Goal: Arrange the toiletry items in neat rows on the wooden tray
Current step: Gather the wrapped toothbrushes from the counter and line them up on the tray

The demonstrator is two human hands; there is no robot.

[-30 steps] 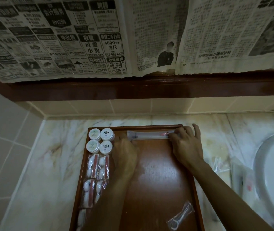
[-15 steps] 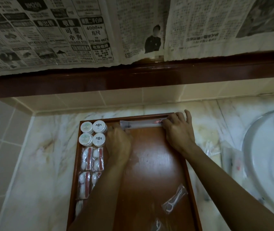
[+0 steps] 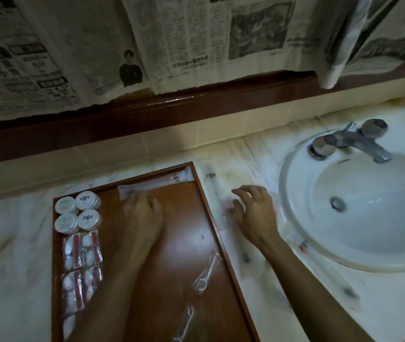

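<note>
The wooden tray [image 3: 191,243] lies on the marble counter. A long wrapped toothbrush packet [image 3: 162,182] rests along its far edge, and my left hand [image 3: 142,215] lies flat with its fingertips on the packet's left end. Several round white lidded jars [image 3: 78,213] sit in the tray's far left corner, with red-and-white cotton packets [image 3: 82,250] in a column below them. Two wrapped floss picks [image 3: 206,272] lie on the tray's right side. My right hand [image 3: 253,213] hovers with fingers spread over clear wrapped packets [image 3: 228,208] on the counter right of the tray.
A white sink basin [image 3: 359,213] with a metal tap [image 3: 352,141] fills the right side. More clear packets [image 3: 295,240] lie along the basin's rim. A dark wooden ledge [image 3: 147,114] and hanging newspaper sheets [image 3: 196,45] stand behind the counter.
My right hand has left the toothbrush packet and moved right, off the tray, over the packets on the counter. The left hand stays on the packet. My view has swung right, revealing the sink.
</note>
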